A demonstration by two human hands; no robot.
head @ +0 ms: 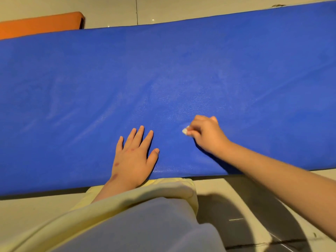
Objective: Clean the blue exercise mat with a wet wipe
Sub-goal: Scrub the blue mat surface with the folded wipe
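Observation:
The blue exercise mat (163, 73) lies across the whole view on a pale tiled floor. My right hand (206, 133) is on the mat near its front edge, fingers curled round a small bunched white wet wipe (185, 131) that peeks out at the left of the fist and touches the mat. To its left, my left hand (135, 157) rests flat on the mat with fingers spread, the wrist over the front edge.
An orange mat (41, 22) lies on the floor behind the blue mat at the far left. Pale floor tiles (181, 10) show beyond the mat. My knee in light cloth (145, 215) is against the mat's front edge, with dark curved floor inlay (254, 215) at the right.

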